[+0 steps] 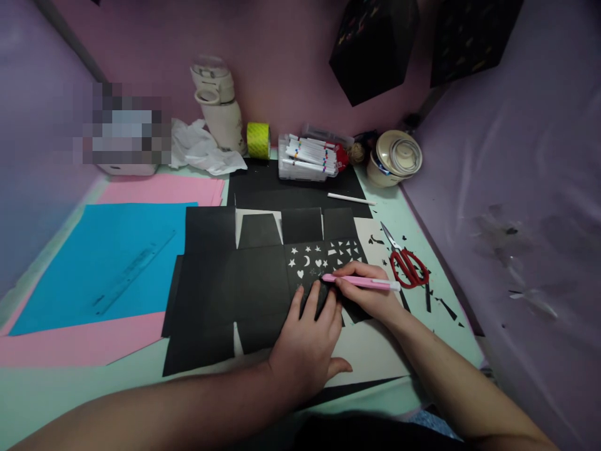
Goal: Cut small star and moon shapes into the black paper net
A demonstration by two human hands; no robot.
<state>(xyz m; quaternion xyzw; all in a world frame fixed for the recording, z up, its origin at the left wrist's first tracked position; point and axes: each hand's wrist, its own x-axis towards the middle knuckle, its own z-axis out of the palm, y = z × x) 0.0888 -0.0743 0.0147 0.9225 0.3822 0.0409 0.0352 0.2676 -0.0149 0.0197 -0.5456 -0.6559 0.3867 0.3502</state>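
A black card sheet (235,282), cut and creased like a box blank, lies flat on the table. Stars, hearts and a moon are cut through its right part, with small triangles in the panel beside them. My left hand (307,338) rests on the card below these shapes, fingers spread and pressing down. In my right hand (370,294) is a slim pink craft knife (359,282), gripped like a pen. Its tip meets the card just above my left fingertips, near faint star outlines. I cannot make out the blade.
Red-handled scissors (409,268) lie on the right among black paper scraps. Blue paper (103,257) with a clear ruler (136,272) covers pink sheets at left. Behind stand a bottle (223,119), yellow tape (258,140), a marker box (310,160) and a lidded bowl (389,166).
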